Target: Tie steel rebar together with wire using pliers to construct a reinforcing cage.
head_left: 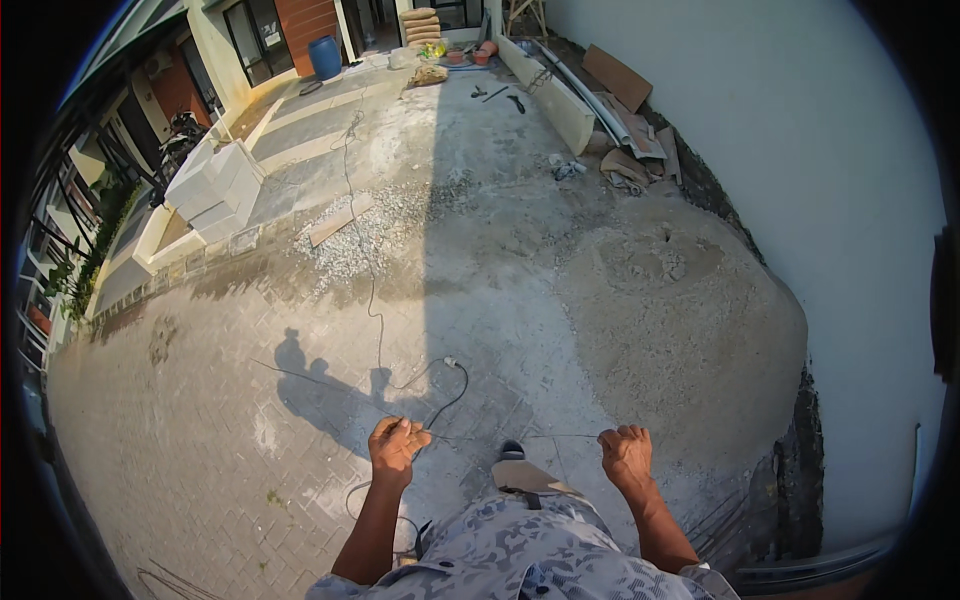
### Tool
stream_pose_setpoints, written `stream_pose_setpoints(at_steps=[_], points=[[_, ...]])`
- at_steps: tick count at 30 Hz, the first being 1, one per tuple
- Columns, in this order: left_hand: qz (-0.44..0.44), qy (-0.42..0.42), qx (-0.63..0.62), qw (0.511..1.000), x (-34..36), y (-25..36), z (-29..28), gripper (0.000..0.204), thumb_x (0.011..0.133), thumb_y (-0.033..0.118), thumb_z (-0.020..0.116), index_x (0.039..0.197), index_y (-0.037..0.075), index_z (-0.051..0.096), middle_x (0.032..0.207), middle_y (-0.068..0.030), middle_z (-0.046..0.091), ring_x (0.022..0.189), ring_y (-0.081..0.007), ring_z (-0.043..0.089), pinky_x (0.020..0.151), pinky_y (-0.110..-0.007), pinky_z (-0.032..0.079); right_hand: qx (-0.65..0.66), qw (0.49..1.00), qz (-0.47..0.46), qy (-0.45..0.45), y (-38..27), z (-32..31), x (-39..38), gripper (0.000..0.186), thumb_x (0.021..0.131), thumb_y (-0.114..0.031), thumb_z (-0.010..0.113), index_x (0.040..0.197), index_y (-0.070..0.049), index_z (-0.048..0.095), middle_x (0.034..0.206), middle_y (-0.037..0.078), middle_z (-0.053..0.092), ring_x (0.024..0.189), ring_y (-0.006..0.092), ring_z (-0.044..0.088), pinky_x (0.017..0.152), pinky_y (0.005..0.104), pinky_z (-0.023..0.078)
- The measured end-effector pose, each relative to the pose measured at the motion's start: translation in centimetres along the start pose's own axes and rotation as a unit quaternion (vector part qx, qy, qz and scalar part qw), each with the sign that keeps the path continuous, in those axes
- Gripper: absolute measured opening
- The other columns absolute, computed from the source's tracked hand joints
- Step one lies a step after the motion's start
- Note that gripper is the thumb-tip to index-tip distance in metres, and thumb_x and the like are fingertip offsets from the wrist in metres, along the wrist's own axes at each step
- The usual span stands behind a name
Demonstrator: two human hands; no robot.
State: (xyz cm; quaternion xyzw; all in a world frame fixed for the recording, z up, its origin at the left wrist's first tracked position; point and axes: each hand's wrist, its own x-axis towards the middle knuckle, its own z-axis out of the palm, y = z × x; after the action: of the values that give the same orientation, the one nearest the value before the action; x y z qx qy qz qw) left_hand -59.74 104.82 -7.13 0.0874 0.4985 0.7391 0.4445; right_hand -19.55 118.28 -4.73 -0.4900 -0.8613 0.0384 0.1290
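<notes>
My left hand (398, 445) is closed on a thin wire (565, 436) at the lower middle, out in front of my body. The same wire runs across to my right hand (626, 455), whose fingers are also closed on it. Below the wire my shoe (512, 450) shows on the pavers. A dark power cord (459, 392) with a pale plug (451, 362) lies on the ground just beyond my left hand.
A large sand pile (690, 340) lies right, beside a white wall (850, 250). Gravel (365, 240) with a board (340, 220) lies ahead. White blocks (212, 190) are stacked left. Boards (615, 75) lean along the wall; a blue barrel (323, 58) stands at the back.
</notes>
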Motion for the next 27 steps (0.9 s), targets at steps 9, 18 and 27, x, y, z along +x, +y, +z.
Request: stream_pose_setpoints(at_steps=[9,18,27], points=[[0.019,0.04,-0.013,0.999,18.9,3.6,5.3,0.01,0.099,0.01,0.066,0.101,0.002,0.06,0.094,-0.015,0.072,0.08,-0.0276,0.076,0.075,-0.042,0.066,0.288,0.937,0.119,0.155,-1.3,2.5,32.7,0.027,0.095,-0.026,0.078,0.094,0.0,0.074,0.087,0.017,0.076,0.079,0.0275,0.076,0.073,0.039,0.06],[-0.135,-0.082,-0.081,0.984,44.0,2.4,20.3,0.012,0.103,0.015,0.064,0.104,0.004,0.063,0.108,-0.0188,0.073,0.091,-0.0311,0.076,0.081,-0.045,0.064,0.623,0.663,0.056,0.411,1.1,-2.5,60.0,0.045,0.101,-0.004,0.065,0.137,0.001,0.039,0.096,0.014,0.075,0.086,0.0213,0.074,0.086,0.0374,0.063],[-0.14,-0.243,0.222,0.934,70.2,6.1,28.3,0.022,0.104,0.018,0.064,0.115,-0.001,0.066,0.108,-0.0157,0.074,0.092,-0.0252,0.075,0.08,-0.038,0.062,0.528,0.668,0.003,0.525,8.2,-7.2,80.6,0.022,0.105,-0.007,0.061,0.124,0.002,0.061,0.093,0.011,0.073,0.083,0.017,0.071,0.075,0.0316,0.062]])
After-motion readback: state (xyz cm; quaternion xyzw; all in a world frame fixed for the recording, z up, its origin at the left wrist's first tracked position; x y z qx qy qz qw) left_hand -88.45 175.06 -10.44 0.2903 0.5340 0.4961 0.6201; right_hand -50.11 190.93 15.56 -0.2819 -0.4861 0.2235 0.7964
